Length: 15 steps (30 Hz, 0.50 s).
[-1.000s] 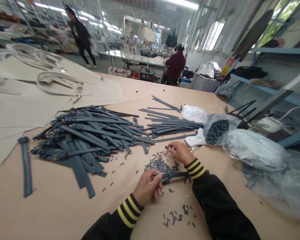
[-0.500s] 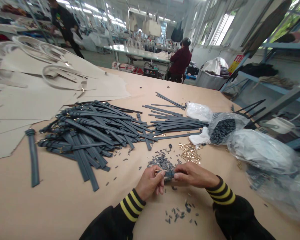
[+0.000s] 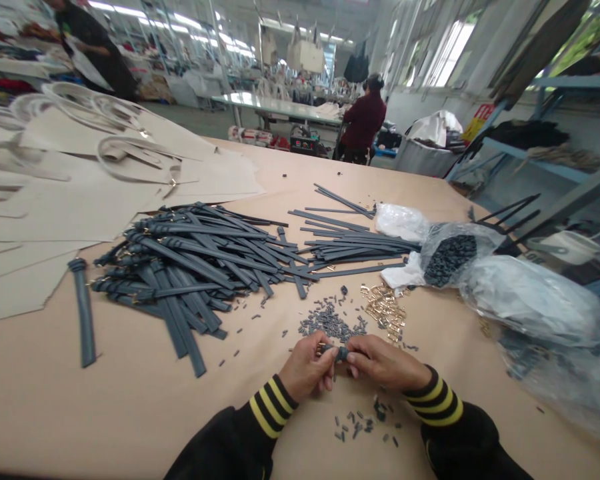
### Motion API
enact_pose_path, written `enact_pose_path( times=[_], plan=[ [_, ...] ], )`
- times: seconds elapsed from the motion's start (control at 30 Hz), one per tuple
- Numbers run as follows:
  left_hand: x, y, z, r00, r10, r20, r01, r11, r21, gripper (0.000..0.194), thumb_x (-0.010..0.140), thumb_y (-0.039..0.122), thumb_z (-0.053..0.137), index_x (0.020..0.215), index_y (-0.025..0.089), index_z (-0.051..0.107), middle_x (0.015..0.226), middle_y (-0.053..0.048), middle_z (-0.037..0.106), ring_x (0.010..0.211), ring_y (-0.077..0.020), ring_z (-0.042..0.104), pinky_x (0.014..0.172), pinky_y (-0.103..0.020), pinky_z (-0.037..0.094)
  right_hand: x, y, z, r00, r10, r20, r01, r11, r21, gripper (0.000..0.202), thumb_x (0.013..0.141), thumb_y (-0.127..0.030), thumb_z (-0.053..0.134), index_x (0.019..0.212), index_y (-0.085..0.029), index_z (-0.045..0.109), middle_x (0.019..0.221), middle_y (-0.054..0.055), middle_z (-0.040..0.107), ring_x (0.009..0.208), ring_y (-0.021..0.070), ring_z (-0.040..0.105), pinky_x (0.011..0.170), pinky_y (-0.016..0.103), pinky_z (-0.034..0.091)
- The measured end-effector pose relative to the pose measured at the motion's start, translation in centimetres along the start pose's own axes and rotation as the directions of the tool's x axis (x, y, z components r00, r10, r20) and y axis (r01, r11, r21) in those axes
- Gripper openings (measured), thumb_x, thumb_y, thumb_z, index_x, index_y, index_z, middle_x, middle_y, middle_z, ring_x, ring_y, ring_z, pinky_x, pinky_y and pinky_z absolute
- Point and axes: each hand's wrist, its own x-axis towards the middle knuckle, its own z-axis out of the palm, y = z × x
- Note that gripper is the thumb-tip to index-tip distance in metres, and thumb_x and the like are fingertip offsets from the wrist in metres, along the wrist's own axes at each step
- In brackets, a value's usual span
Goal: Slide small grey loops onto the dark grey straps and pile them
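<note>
My left hand (image 3: 310,365) is closed on one end of a short dark strap piece (image 3: 342,354), with a bit of gold metal showing at its fingers. Pinching the other end of that piece is my right hand (image 3: 383,362). Just beyond both hands lies a heap of small grey pieces (image 3: 330,319), and gold buckles (image 3: 386,308) are spread to its right. More small dark bits (image 3: 363,425) lie on the table below my hands. A large pile of dark straps (image 3: 195,257) is at the left.
Loose flat strips (image 3: 350,247) lie past the small pieces. Clear plastic bags (image 3: 530,293) line the right side. Beige panels with handles (image 3: 100,193) cover the far left. One person (image 3: 364,120) is beyond the table; another (image 3: 93,53) is at the upper left.
My hands have come closer together on the dark piece, the right one shifting slightly left. The view has shifted slightly, and the person at the upper left has moved further left.
</note>
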Motion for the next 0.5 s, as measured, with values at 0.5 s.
enact_pose_path(
  times=[0.5],
  plan=[
    [-0.53,-0.86,-0.19,0.98,-0.015,0.197,0.038,0.993,-0.113,0.025,0.078,0.038,0.044,0.09,0.016,0.041,0.047,0.007,0.049,0.029,-0.0063,0.044,0.029,-0.015,0.034,0.13,1.11,0.8,0.999,0.006,0.036,-0.009,0.997,0.077,0.035,0.082,-0.041,0.036,0.068,-0.019,0.06,0.069,0.003,0.062,0.067,0.0171,0.055,0.065,0.025,0.043]
  ],
)
